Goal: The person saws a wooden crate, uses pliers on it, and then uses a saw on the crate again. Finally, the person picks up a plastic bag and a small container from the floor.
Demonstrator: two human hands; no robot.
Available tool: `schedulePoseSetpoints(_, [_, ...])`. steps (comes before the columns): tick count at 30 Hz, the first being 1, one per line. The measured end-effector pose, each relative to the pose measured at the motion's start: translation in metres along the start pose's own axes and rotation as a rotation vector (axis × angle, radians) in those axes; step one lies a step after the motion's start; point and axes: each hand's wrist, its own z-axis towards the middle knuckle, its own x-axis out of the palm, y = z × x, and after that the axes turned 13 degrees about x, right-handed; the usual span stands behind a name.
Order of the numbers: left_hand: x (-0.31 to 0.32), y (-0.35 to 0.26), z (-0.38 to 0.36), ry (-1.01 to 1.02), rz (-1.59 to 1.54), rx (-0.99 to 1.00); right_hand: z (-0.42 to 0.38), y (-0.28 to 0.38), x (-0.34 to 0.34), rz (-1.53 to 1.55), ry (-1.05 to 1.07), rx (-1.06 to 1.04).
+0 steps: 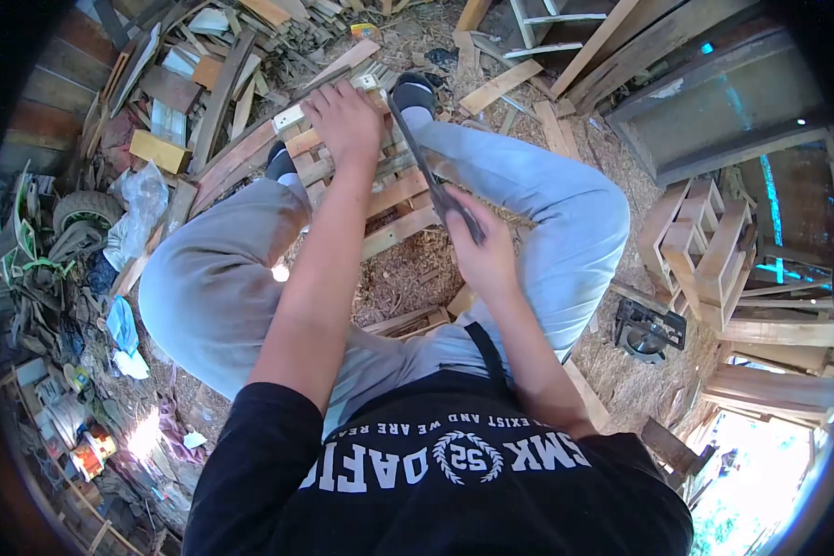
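My left hand [346,120] presses flat on a slatted wooden frame [394,199] that lies on the ground between my knees. My right hand [482,255] is shut on the handle of a long dark flat tool [422,153]. Its blade runs up and to the left across the slats, ending near my left hand and my dark shoe [413,93]. I cannot tell whether it is a saw or a bar. My grey-trousered legs bend out on both sides of the frame.
A heap of scrap boards [213,65] fills the top left, with a tyre [85,208] and a plastic bag [145,195] beside it. At the right stand small wooden crates [704,241], a black power tool [649,331] and a large framed panel [723,102]. Sawdust covers the ground.
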Motion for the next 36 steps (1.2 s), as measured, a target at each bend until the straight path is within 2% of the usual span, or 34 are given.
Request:
schedulePoseSetpoints(3, [-0.002,0.002,-0.001,0.008,-0.014,0.012,-0.013,0.006,-0.008,-0.056,-0.021,0.046])
schedulePoseSetpoints(5, [0.002,-0.001,0.0,-0.027,0.02,-0.001,-0.033,-0.006,-0.019,-0.08,-0.048,-0.033])
schedulePoseSetpoints(7, [0.002,-0.001,0.001,-0.05,0.026,0.006,-0.04,-0.001,-0.023,-0.016,-0.04,0.011])
schedulePoseSetpoints(10, [0.003,0.003,-0.002,-0.045,0.023,0.027,0.003,0.014,0.006,-0.082,-0.022,0.116])
schedulePoseSetpoints(15, [0.007,0.002,0.004,-0.064,0.066,0.029,-0.047,-0.001,-0.017,-0.105,-0.072,-0.012])
schedulePoseSetpoints(17, [0.007,0.0,0.0,-0.037,0.058,0.015,-0.05,-0.004,-0.02,-0.027,-0.072,-0.006])
schedulePoseSetpoints(21, [0.003,0.003,-0.001,-0.042,0.02,0.042,-0.001,0.017,0.004,-0.051,-0.022,0.051])
schedulePoseSetpoints(22, [0.006,0.003,-0.001,-0.055,0.027,0.032,-0.009,0.004,0.006,0.035,-0.03,-0.003])
schedulePoseSetpoints(24, [0.009,0.002,0.0,-0.075,0.03,0.031,-0.046,-0.009,-0.013,0.006,-0.051,0.002])
schedulePoseSetpoints(27, [0.008,-0.001,-0.002,-0.08,0.033,0.022,-0.044,0.0,-0.013,-0.035,-0.048,0.07])
schedulePoseSetpoints(29, [0.008,0.001,-0.002,-0.051,0.009,0.026,-0.009,0.0,0.01,-0.025,-0.094,-0.108])
schedulePoseSetpoints(36, [0.011,0.002,0.0,-0.091,0.035,0.03,-0.05,-0.015,-0.019,0.024,-0.059,0.029])
